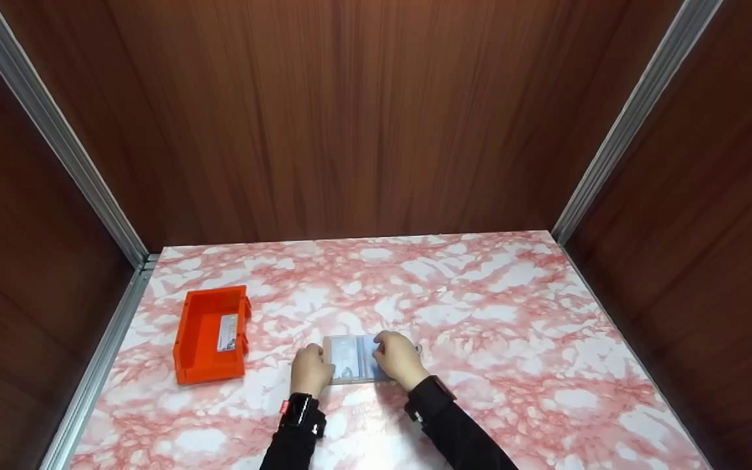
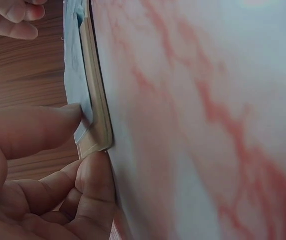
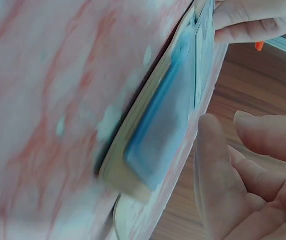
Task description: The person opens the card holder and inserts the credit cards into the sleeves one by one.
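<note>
A card holder with a tan cover and clear plastic sleeves (image 1: 344, 356) lies spread open on the table. At its left end, my left hand (image 1: 311, 371) pinches the edge; in the left wrist view the thumb (image 2: 57, 127) lies on a sleeve and the curled fingers (image 2: 96, 177) touch the cover's corner. My right hand (image 1: 399, 358) is over the right half. In the right wrist view its fingers (image 3: 214, 165) stand apart from the thumb, close beside the bluish sleeve (image 3: 163, 120), and nothing shows between them.
An orange bin (image 1: 209, 372) stands at the left of the table with a card (image 1: 226, 333) inside. The table (image 1: 513, 326) has a red and white marbled top. Brown wood panels (image 1: 350, 117) and metal corner posts (image 1: 637, 117) enclose the back and sides.
</note>
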